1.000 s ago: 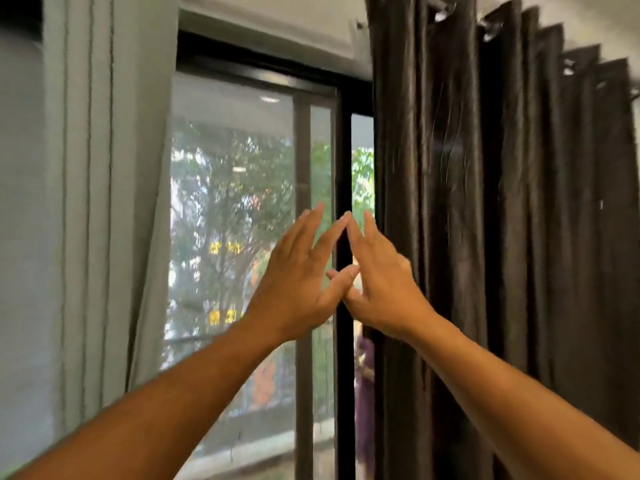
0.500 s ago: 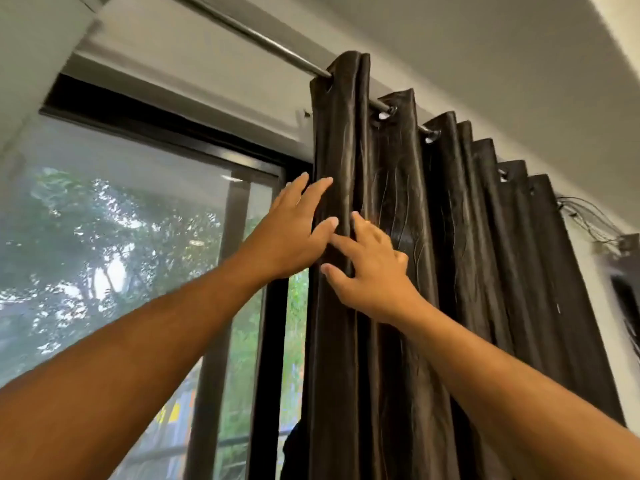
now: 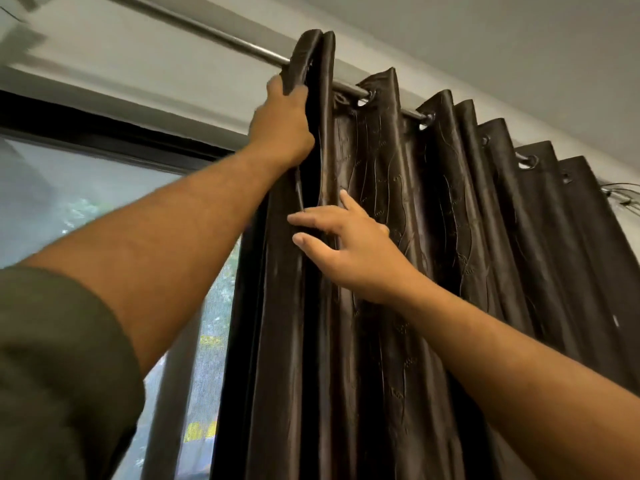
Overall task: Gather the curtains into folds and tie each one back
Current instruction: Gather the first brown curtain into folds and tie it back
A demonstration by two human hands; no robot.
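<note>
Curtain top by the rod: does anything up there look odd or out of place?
Mostly tidy. The curtain hangs in even folds on the rod. One oddity: loose wires stick out at the far right end, looking frayed or unattached.

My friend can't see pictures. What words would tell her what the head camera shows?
Two bare hands reach up to a dark brown curtain on a metal rod: the left hand grips its folded leading edge near the top, the right hand rests open lower down. A window is beside it.
</note>
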